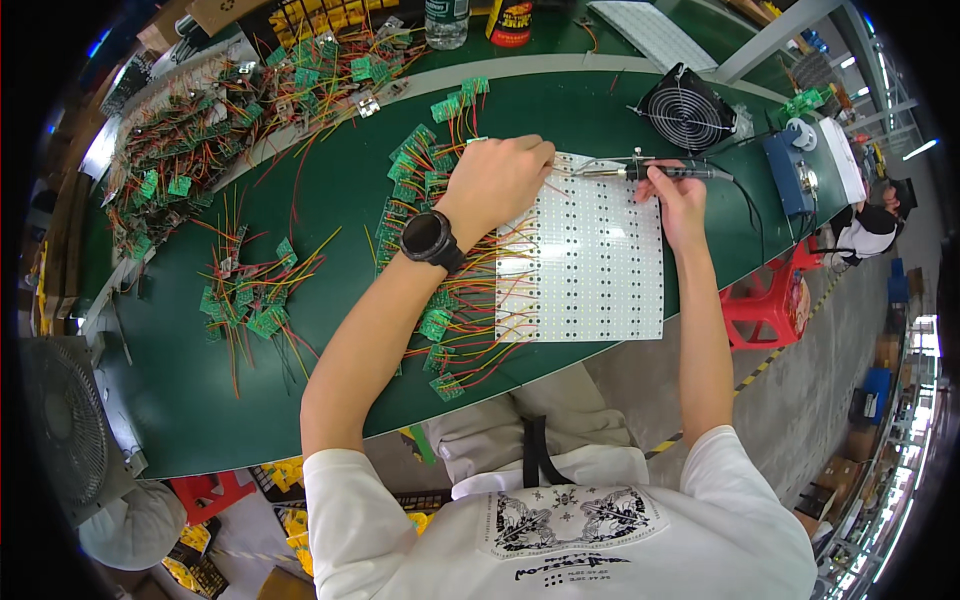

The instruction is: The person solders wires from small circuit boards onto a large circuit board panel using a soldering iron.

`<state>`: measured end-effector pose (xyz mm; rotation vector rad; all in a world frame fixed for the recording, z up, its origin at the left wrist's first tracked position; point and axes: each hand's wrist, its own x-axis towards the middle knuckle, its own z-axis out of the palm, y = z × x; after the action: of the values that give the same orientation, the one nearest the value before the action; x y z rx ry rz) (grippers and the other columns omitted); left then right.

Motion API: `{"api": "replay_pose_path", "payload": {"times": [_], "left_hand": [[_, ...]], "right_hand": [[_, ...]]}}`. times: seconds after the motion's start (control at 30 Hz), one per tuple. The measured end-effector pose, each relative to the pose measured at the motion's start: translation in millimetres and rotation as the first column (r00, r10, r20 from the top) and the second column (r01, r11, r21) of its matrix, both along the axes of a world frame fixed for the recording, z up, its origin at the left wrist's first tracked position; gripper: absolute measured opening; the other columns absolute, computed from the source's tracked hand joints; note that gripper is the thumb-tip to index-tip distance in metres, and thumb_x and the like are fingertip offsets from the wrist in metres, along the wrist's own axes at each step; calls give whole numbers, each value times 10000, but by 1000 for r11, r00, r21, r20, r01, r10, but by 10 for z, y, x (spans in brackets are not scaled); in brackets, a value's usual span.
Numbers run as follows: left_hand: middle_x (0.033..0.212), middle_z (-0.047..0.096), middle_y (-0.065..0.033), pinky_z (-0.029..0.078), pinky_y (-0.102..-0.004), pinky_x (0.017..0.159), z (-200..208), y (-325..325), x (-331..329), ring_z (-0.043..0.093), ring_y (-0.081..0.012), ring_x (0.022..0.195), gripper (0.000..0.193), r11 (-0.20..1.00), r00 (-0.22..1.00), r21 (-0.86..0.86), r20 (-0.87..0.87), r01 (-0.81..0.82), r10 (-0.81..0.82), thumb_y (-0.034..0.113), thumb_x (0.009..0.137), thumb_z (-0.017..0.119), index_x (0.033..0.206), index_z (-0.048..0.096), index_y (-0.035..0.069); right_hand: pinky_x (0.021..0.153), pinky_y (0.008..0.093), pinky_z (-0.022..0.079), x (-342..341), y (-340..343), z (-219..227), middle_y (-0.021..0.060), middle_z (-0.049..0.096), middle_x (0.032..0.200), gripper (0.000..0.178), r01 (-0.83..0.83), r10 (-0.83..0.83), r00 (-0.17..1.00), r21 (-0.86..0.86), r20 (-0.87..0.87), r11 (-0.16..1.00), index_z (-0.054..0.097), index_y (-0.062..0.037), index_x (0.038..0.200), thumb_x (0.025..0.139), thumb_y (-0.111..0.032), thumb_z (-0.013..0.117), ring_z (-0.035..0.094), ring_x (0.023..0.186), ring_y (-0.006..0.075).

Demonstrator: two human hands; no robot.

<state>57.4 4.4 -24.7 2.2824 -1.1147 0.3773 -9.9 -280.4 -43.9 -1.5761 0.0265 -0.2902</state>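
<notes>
A white LED board panel (610, 265) lies on the green bench, dotted with rows of small pads. Red and yellow wires (515, 290) run from its left side to small green circuit boards (437, 323) lined up beside it. My right hand (682, 205) grips a black-handled soldering iron (650, 172) like a pen, its metal tip pointing left over the panel's top edge. Close to that tip, my left hand (500, 178) is closed in a pinch at the panel's upper left corner. A thin wire seems to be between its fingertips, partly hidden by them.
Piles of wired circuit boards (190, 150) cover the left and back; a smaller cluster (245, 295) lies nearer. A black fan (685, 112) and a blue soldering station (790, 175) stand right. A bottle (446, 25) and another white panel (652, 35) are behind. Red stool (765, 310) at right.
</notes>
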Motion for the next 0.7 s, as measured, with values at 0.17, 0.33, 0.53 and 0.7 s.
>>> {"api": "replay_pose_path", "payload": {"times": [0.17,0.33,0.53,0.7], "left_hand": [[799,629,-77,501,-419,582,-44,-4,13,631,-322,688,117,1000,999,-17,37,-7,8,175,884,597,858,628,66],[796,629,-74,501,-418,579,-73,-20,14,633,-317,686,117,1000,999,-29,40,-6,7,177,887,595,862,630,68],[810,637,-73,502,-417,578,-67,1,8,636,-315,693,127,1000,998,-15,53,-17,17,185,888,590,868,635,68],[824,645,-73,503,-416,579,-70,-1,12,638,-314,694,136,1000,999,-13,50,-16,16,191,889,586,872,639,67]], "right_hand": [[618,282,508,-14,32,5,124,670,779,180,8,-8,1000,-9,-5,1000,640,65,1013,895,-71,642,651,647,186],[612,288,512,-13,-10,-20,135,675,787,194,-8,8,1000,-13,3,1000,639,74,1025,896,-71,641,653,643,194],[627,288,504,-30,23,-9,129,670,783,195,-8,8,1000,-16,-9,1000,628,69,1035,913,-84,636,645,653,189],[616,289,518,-22,12,-20,143,678,784,201,0,0,1000,9,4,1000,637,73,1029,898,-80,648,658,647,199]]}}
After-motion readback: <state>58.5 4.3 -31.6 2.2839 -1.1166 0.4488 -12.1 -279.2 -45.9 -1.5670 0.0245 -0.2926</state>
